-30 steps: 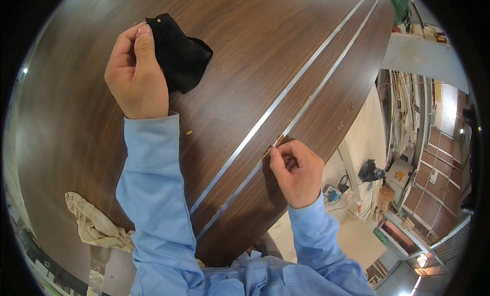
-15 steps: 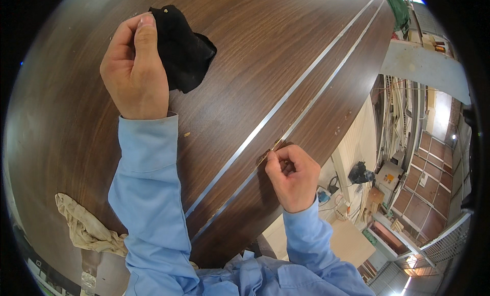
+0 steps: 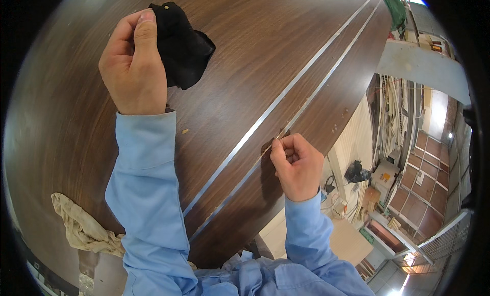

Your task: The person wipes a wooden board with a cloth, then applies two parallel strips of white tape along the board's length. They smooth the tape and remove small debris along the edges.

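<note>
My left hand (image 3: 133,63) is closed on a piece of black cloth (image 3: 182,48), which hangs to the right of the thumb over a dark brown wood-grain panel (image 3: 224,86). Two long silver strips run diagonally across the panel; the upper strip (image 3: 265,118) is bright along its length. My right hand (image 3: 297,166) is pinched at the lower strip (image 3: 334,68), thumb and forefinger together. Whatever lies between those fingertips is too small to make out. Yellowish residue shows along the lower strip beside the fingertips.
A crumpled beige cloth (image 3: 84,224) lies at the panel's left near edge. Small crumbs dot the panel. Beyond its right edge are a pale board (image 3: 352,242), a black plastic bag (image 3: 357,172), cables and stacked strips of material. Green fabric (image 3: 393,10) hangs at the far corner.
My right hand has moved slightly up and away along the lower strip, still pinched. The left hand keeps its hold on the black cloth, almost unmoved.
</note>
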### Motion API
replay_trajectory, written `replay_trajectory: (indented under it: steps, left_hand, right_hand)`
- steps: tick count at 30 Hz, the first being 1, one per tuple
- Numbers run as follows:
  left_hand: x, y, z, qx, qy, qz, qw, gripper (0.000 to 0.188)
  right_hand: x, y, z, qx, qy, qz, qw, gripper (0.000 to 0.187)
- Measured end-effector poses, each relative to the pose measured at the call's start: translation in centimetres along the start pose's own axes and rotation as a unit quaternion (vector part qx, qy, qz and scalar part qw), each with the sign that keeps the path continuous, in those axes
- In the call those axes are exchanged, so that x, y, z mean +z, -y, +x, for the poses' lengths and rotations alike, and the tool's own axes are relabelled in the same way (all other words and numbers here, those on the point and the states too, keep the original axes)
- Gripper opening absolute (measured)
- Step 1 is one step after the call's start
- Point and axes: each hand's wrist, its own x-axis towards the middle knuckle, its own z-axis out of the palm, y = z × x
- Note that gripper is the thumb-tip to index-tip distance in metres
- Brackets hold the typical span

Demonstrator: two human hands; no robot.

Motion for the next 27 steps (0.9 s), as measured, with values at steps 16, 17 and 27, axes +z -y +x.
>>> replay_trajectory:
  steps: [16, 17, 27]
  left_hand:
    - [0.1, -0.1, 0.2, -0.036, 0.0, -0.044, 0.998, 0.018]
    - [0.0, -0.1, 0.2, -0.043, 0.002, -0.039, 0.998, 0.018]
    - [-0.1, -0.1, 0.1, -0.047, 0.008, -0.014, 0.999, 0.019]
  right_hand:
    - [-1.3, -0.1, 3.5, 0.03, 0.005, 0.042, 0.999, 0.013]
    - [-1.4, -0.2, 3.4, 0.006, 0.013, 0.038, 0.999, 0.013]
    - [-1.0, -0.9, 4.2, -0.08, -0.043, -0.026, 0.996, 0.018]
